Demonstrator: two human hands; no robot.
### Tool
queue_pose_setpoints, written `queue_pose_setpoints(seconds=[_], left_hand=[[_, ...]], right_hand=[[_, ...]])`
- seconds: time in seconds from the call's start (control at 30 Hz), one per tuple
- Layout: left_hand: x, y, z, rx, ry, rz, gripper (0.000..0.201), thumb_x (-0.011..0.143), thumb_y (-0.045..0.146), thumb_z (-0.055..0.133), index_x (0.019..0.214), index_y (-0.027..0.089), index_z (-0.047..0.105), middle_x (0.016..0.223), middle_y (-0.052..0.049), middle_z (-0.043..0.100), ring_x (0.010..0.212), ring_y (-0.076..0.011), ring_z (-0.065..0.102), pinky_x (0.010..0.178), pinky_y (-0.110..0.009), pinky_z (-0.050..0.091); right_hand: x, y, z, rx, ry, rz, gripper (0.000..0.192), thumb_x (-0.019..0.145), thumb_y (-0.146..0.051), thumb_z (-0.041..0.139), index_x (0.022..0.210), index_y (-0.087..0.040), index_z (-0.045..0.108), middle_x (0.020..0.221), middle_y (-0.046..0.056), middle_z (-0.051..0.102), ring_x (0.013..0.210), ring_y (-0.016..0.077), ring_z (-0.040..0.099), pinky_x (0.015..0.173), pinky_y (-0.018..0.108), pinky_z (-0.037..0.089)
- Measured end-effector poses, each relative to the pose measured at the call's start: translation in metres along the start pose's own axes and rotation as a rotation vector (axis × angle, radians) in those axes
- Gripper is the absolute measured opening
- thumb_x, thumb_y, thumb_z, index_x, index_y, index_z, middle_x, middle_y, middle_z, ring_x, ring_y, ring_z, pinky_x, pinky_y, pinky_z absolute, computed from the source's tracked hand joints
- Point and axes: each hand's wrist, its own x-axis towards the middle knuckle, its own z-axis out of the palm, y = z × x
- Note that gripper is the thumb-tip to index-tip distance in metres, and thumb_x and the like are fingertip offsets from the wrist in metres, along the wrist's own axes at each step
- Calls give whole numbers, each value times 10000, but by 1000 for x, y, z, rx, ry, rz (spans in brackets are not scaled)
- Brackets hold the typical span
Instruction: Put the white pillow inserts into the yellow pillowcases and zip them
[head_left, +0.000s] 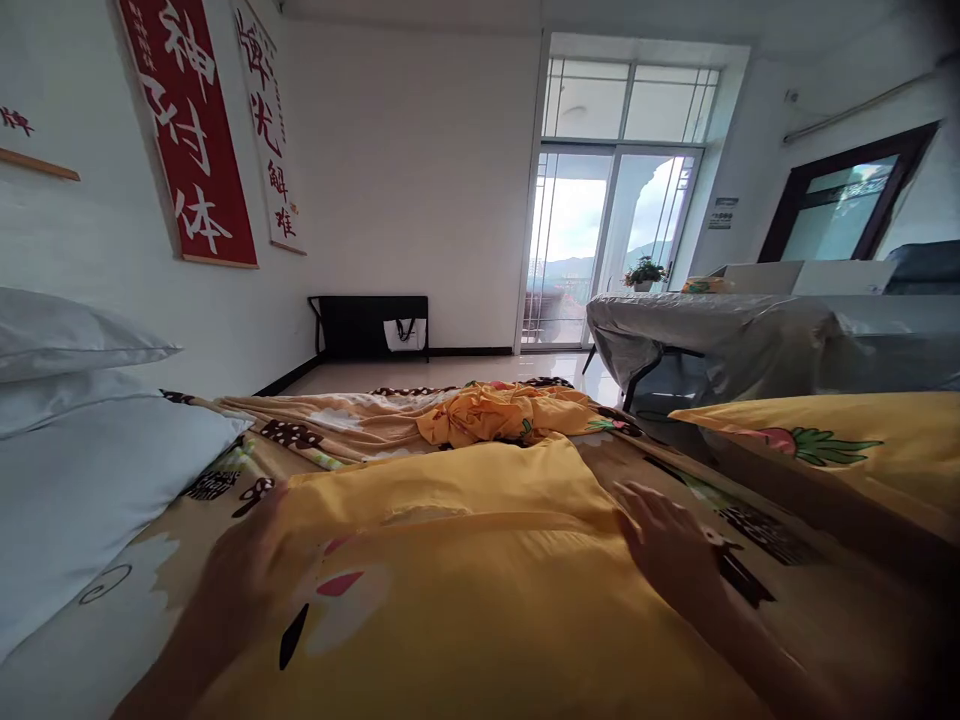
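A yellow pillow (465, 590) lies in front of me on a patterned bed sheet (817, 590). Part of a pink and black print shows on its left side. Across its far end runs a fold or flap of the yellow pillowcase (442, 480). My left hand (251, 540) is at the pillow's left edge, dark and smeared, its fingers hard to make out. Along the right edge my right hand (664, 530) rests with fingers stretched out, touching the side of the pillow; no cloth is seen gripped in it.
White pillows (97, 450) are stacked at the left. Beyond the yellow pillow lies a crumpled orange-yellow cloth (510, 412). Another yellow pillow (840, 440) with a printed radish-like shape is at the right. Farther back stand a plastic-covered table (720, 330) and a black folded frame (352, 325).
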Motion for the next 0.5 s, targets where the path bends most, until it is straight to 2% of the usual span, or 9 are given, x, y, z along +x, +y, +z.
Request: queue_pose_setpoints(seconds=[0.03,0.1,0.17,0.2,0.27,0.37,0.43,0.5], left_hand=[[12,29,-3,-19,-4,59,566,864,434,304,1370,185,347,1435,-67,419,1314,-192,389,1085,-333,327],[38,87,1,-86,-42,188,515,913,350,237,1383,174,352,1462,-69,382,1342,-195,349,1099,-385,311],[60,132,21,-104,-85,287,489,921,265,228,1371,160,386,1475,-59,361,1375,-184,291,1109,-413,299],[67,146,35,-90,-73,287,481,918,238,243,1361,147,405,1468,-68,372,1377,-184,288,1117,-420,284],[70,157,72,-52,-76,263,469,901,178,270,1326,119,458,1443,-100,406,1360,-191,323,1109,-405,303],[54,145,120,-30,-147,230,451,881,152,307,1272,71,517,1357,-137,504,1284,-209,439,1085,-396,351],[43,137,136,-31,-163,220,453,888,161,302,1276,60,513,1354,-142,506,1281,-215,443,1097,-413,337],[39,134,139,-37,-167,232,459,906,186,284,1298,75,495,1380,-130,479,1304,-211,413,1111,-420,313]], right_hand=[[16,-26,-11,101,46,-26,396,924,-349,387,1194,-133,580,1233,147,596,1128,275,547,953,424,408],[50,-86,-26,305,16,-128,436,938,-371,353,1272,-152,529,1294,113,565,1195,231,507,1002,385,382],[77,-143,-28,470,-94,-228,433,947,-287,304,1320,-169,489,1374,87,496,1270,190,439,1028,356,359],[84,-166,-23,517,-162,-274,442,934,-238,305,1337,-175,473,1414,74,451,1308,181,393,1046,355,336],[84,-197,-4,550,-288,-273,477,910,-219,342,1370,-136,434,1438,91,413,1340,201,344,1069,374,302],[61,-213,31,531,-405,-303,496,896,-210,365,1370,-80,429,1428,129,420,1350,235,319,1100,413,237],[46,-213,44,526,-387,-313,491,898,-205,370,1372,-91,431,1431,126,416,1359,220,300,1113,400,203],[42,-209,46,531,-352,-292,474,912,-214,359,1370,-117,439,1429,115,422,1352,195,310,1112,372,200]])
